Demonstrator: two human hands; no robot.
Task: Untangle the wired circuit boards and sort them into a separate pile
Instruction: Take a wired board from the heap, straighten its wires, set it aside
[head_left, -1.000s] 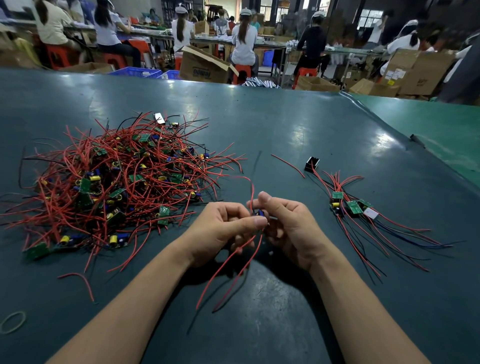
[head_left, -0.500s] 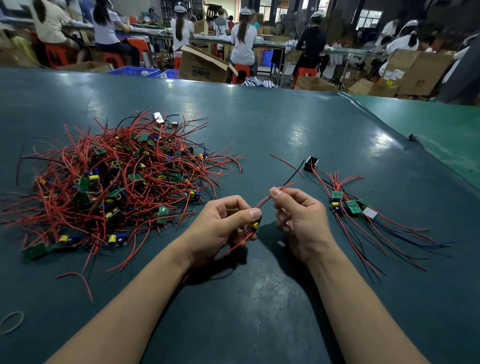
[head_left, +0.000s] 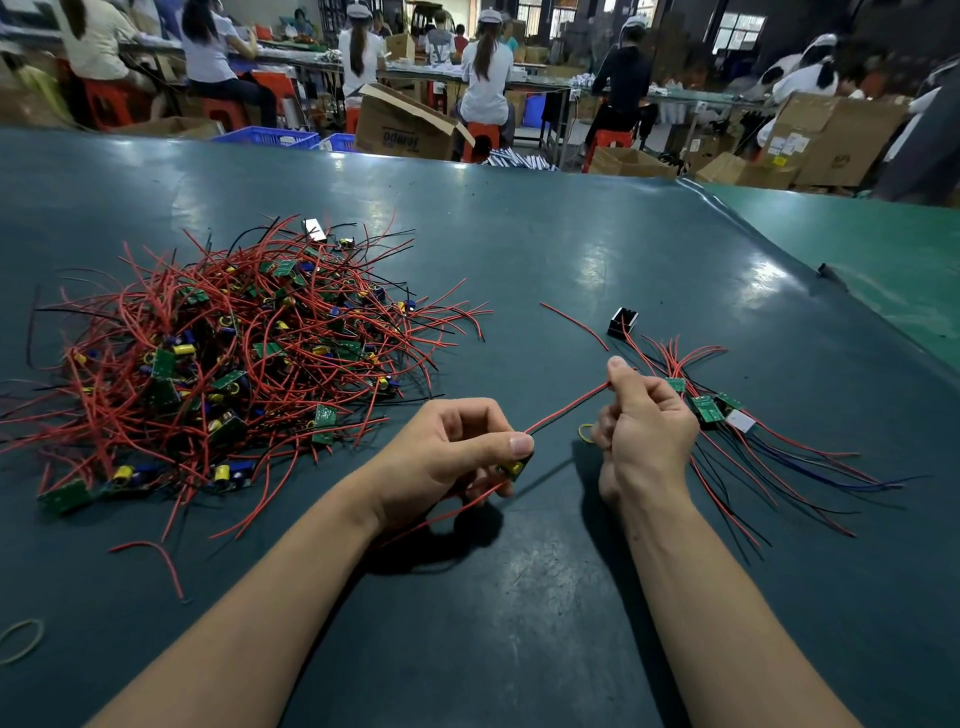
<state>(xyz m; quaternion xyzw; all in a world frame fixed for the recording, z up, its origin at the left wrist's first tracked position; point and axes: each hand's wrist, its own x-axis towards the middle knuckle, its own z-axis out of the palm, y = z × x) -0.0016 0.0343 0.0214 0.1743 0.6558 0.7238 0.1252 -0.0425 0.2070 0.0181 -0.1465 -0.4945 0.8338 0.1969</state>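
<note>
A big tangled heap of small green circuit boards with red and black wires (head_left: 228, 358) lies on the left of the dark green table (head_left: 545, 260). A smaller sorted pile of boards (head_left: 711, 410) with wires fanned toward the right lies at the right. My left hand (head_left: 452, 452) pinches one small board with a yellow part (head_left: 514, 467) between thumb and fingers. Its red wire (head_left: 566, 410) stretches up-right to my right hand (head_left: 644, 426), which pinches the wire's far end. More of its red wires trail below my left hand.
A small black component (head_left: 622, 323) and a loose red wire (head_left: 574, 325) lie behind the sorted pile. A rubber band (head_left: 21, 642) lies at the near left, another (head_left: 586, 432) by my right hand. A loose red wire (head_left: 156, 558) lies near left. People work at benches beyond the table.
My hands have drawn apart, with the right hand sliding along the red wire toward the sorted pile. The wire is now stretched straight between the hands.
</note>
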